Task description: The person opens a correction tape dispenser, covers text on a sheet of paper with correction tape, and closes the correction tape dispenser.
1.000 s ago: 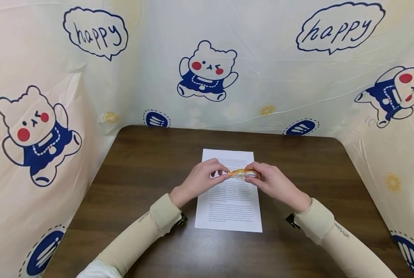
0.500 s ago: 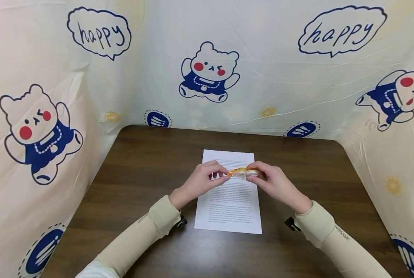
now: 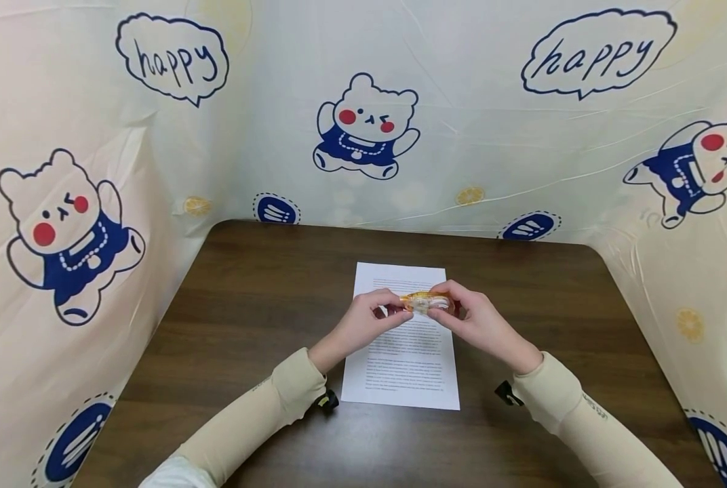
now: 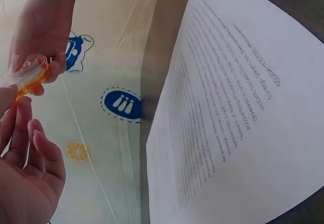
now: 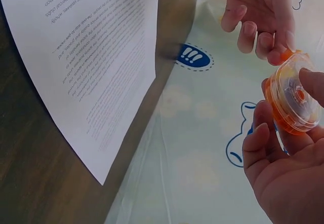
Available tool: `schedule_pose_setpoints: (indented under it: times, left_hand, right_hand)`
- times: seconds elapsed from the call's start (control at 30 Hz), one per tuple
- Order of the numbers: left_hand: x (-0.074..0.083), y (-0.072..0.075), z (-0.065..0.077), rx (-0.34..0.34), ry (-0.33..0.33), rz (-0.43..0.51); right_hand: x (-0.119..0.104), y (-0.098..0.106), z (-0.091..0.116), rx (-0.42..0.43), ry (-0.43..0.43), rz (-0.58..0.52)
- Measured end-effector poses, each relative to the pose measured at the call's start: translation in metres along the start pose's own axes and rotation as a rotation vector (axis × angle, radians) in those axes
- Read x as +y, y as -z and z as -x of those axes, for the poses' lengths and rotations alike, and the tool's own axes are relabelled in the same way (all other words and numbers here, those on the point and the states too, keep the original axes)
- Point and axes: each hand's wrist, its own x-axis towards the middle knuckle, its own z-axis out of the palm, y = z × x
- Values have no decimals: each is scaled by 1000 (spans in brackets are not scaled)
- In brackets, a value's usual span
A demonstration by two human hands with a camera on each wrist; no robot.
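Observation:
Between my two hands is a correction tape (image 3: 423,302) with an orange and clear plastic body, held up above a printed sheet of paper (image 3: 394,369). My right hand (image 3: 484,324) grips its wide round end between thumb and fingers; the white reel shows through the clear case in the right wrist view. At the narrow orange end, my left hand (image 3: 363,322) pinches the tape with thumb and index finger, its other fingers loosely bent. In the left wrist view the correction tape (image 4: 34,74) is partly hidden by the left thumb.
The paper lies upright in front of me on a dark brown wooden table (image 3: 247,291). A pale curtain (image 3: 461,135) printed with cartoon bears surrounds the table at the back and sides. Both sleeves (image 3: 229,420) are cream-coloured, with a dark wrist camera (image 3: 508,393) under each cuff.
My left hand has shifted slightly right, and its thumb now reaches further along the correction tape. The right hand keeps its grip nearly in place. The paper has not moved.

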Motion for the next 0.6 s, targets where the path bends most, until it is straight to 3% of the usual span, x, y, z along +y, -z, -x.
schedule_pose_setpoints:
  times: [0.37,0.53,0.6]
  left_hand:
    - [-7,-3,6,-65,-10,-25]
    - [-22,16,3,-159,-42,-180]
    - [-31,26,1,-191,-9,-284]
  right_hand:
    - [5,-5,-1,-15,-1,35]
    - [13,-4,-2,-6,-3,54]
    - [18,-3,-1,1,-25,61]
